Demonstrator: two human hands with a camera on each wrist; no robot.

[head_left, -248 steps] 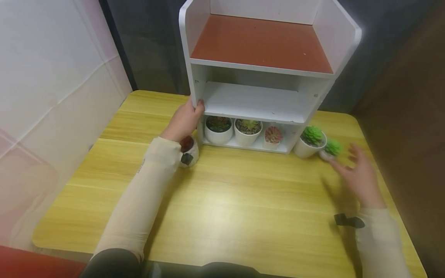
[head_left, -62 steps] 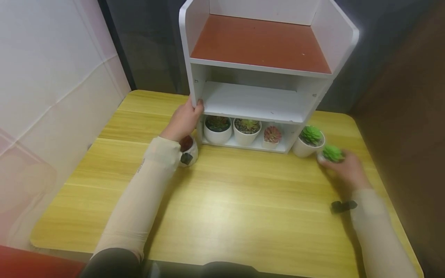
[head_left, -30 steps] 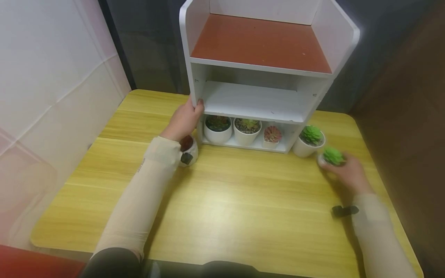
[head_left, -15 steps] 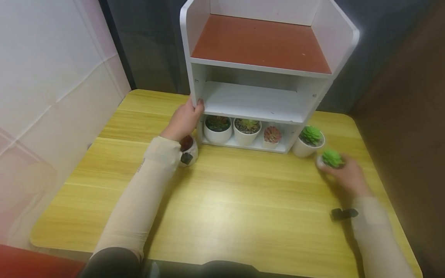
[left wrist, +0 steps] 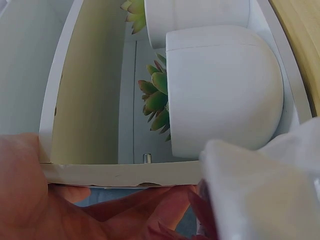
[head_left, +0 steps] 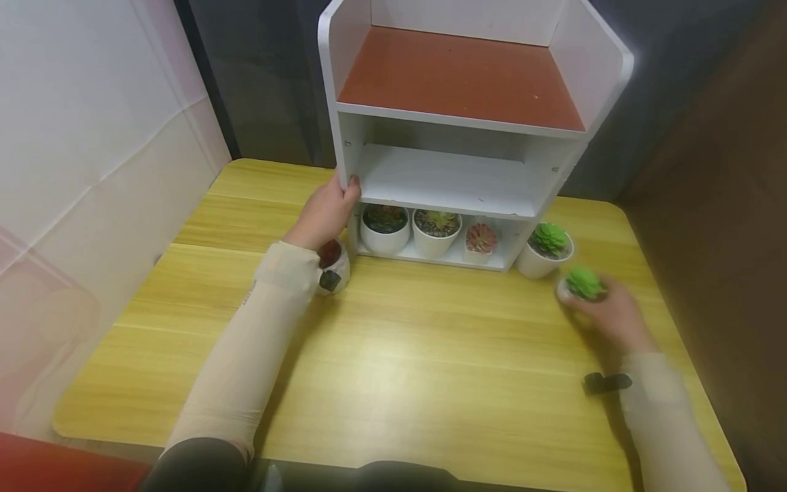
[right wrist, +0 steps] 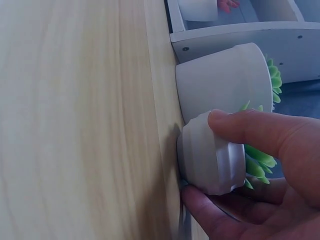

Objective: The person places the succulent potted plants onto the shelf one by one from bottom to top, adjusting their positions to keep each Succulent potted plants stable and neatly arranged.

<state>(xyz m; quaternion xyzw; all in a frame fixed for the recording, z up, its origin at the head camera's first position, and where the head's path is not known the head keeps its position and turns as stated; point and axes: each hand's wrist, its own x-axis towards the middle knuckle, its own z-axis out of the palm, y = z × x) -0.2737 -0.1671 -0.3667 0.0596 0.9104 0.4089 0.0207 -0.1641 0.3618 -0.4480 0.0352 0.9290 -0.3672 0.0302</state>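
Observation:
My left hand (head_left: 328,210) grips the left side panel of a white shelf unit (head_left: 436,119), thumb on the front edge; in the left wrist view its fingers (left wrist: 165,207) lie along the panel's outer face. At right, my right hand (head_left: 617,311) holds a small white pot with a green succulent (head_left: 585,283). In the right wrist view the thumb presses the rim of this ribbed pot (right wrist: 207,155), and a fingertip sits by its base. A larger potted green succulent (head_left: 546,249) stands beside it, against the shelf's right side.
The lowest compartment holds a dark potted succulent (head_left: 385,229), a yellow-green one (head_left: 437,232) and a small pink one (head_left: 480,242). Left of the shelf, a white pot with a red plant (head_left: 333,266) is partly hidden by my left wrist. All stands on a wooden table (head_left: 393,355).
My right hand, reaching with spread fingers at first, has taken hold of the small succulent pot and shifted it slightly toward me and left. My left hand stays on the shelf.

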